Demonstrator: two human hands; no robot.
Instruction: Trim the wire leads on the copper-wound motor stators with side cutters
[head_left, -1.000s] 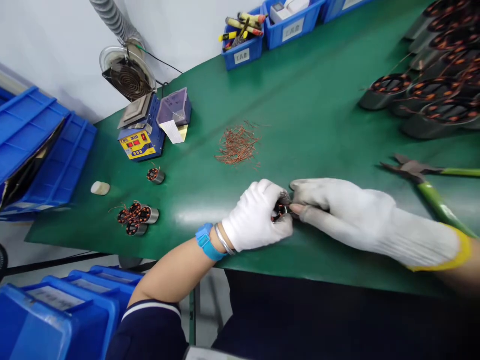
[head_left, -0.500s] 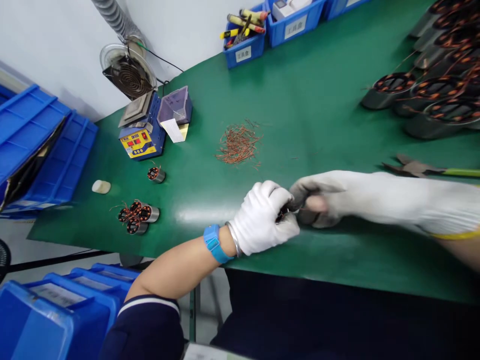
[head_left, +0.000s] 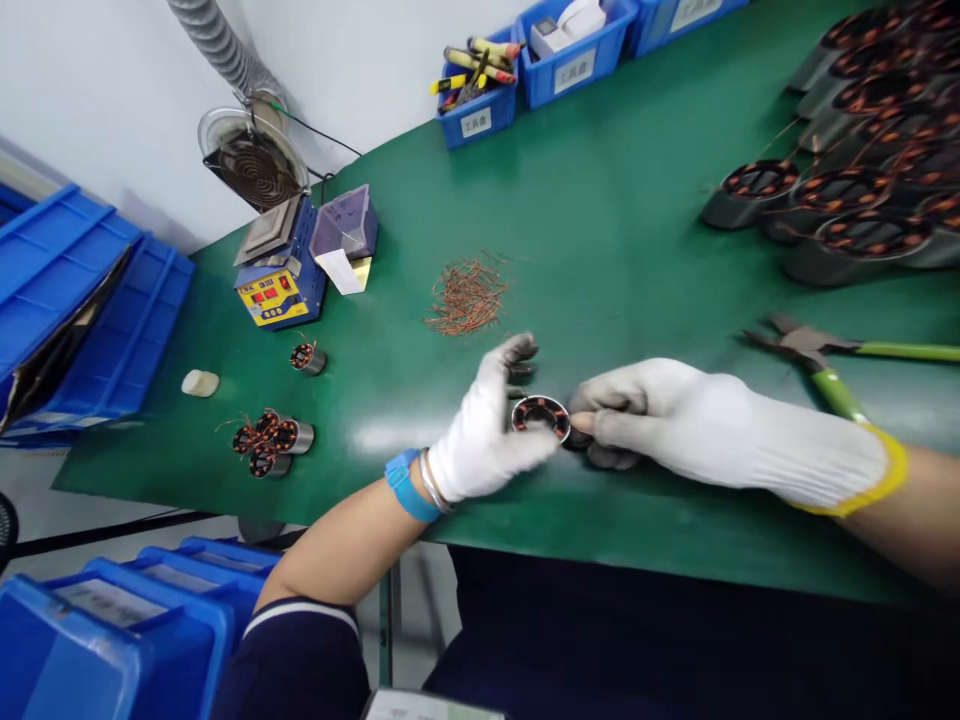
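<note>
A motor stator, a metal ring with copper windings inside, is held above the green table with its open end facing up. My right hand, in a white glove with greyed fingertips, pinches it at its right edge; the bare thumb tip shows. My left hand, also gloved, is on the stator's left side with thumb and fingers spread apart. Its thumb is blurred and overlaps the near rim; whether it touches is unclear. Diagonal cutters with green handles lie beyond my right wrist, one handle partly behind the glove.
Several larger stators crowd the far right. Copper wire clippings lie in a pile mid-table. Small stators stand at left, near a blue-yellow soldering pot unit and a purple bin. A tool box is at the back.
My left hand has opened from its closed grip around the stator and drawn slightly left. The stator's ring now shows, with my right hand pinching its edge. The view has shifted slightly.
</note>
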